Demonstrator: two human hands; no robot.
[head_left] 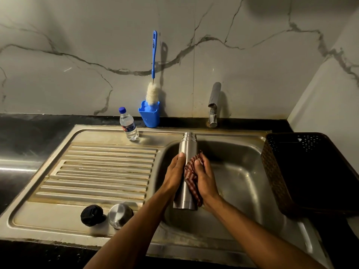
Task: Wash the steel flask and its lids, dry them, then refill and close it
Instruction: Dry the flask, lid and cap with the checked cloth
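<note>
A tall steel flask with no lid on stands upright over the sink basin. My left hand grips its left side. My right hand holds a red checked cloth against the flask's right side. On the drainboard near the front edge lie a black inner lid and a steel cup lid, side by side.
A small water bottle with a blue cap stands at the back of the drainboard. Behind it, a blue holder carries a blue-handled bottle brush. The tap rises behind the basin. A dark perforated basket sits on the right.
</note>
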